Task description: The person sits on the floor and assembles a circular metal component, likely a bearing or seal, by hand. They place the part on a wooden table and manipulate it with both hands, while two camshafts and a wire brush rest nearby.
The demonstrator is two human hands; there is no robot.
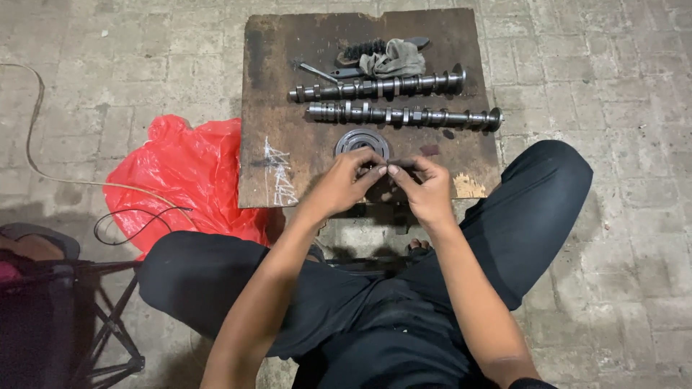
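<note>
Both my left hand (344, 180) and right hand (425, 189) have fingertips pinched on a small dark metal part (380, 170), right over the near edge of the stained brown wooden board (277, 108). One slip and I reckon it bounces onto the brick floor (613, 86), away from the two long steel camshafts (400, 101) lying farther back on that board.

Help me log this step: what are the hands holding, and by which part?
Both hands, left hand and right hand, pinch a small dark part between their fingertips, above the wooden board. Which part of it they grip cannot be told.
</note>
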